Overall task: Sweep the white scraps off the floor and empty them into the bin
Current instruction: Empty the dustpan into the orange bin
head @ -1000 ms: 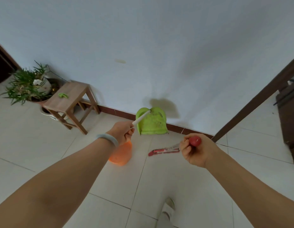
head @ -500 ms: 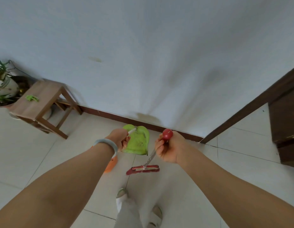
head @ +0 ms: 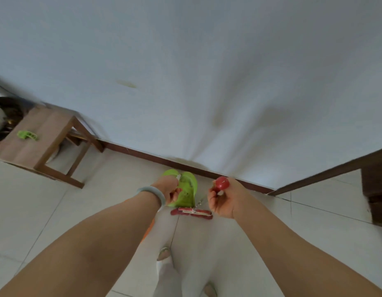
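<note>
My left hand (head: 169, 189) grips the white handle of a green dustpan (head: 185, 190), which hangs near the wall's base. In my right hand (head: 223, 199) is the red knob-ended handle of a broom; its red head (head: 191, 211) lies across the floor just below the dustpan. An orange bin (head: 150, 226) shows only as a sliver behind my left forearm. No white scraps are visible on the tiles.
A wooden stool (head: 42, 144) with a small green clip (head: 27, 135) on it stands at the left by the wall. A plant pot (head: 1, 118) sits behind it. A dark door frame (head: 327, 170) and dark furniture (head: 376, 189) are at the right. My feet are below.
The view has swung right and down toward the wall. The dustpan and broom came closer together, and my left arm now covers most of the orange bin. The plant slid to the left edge.
</note>
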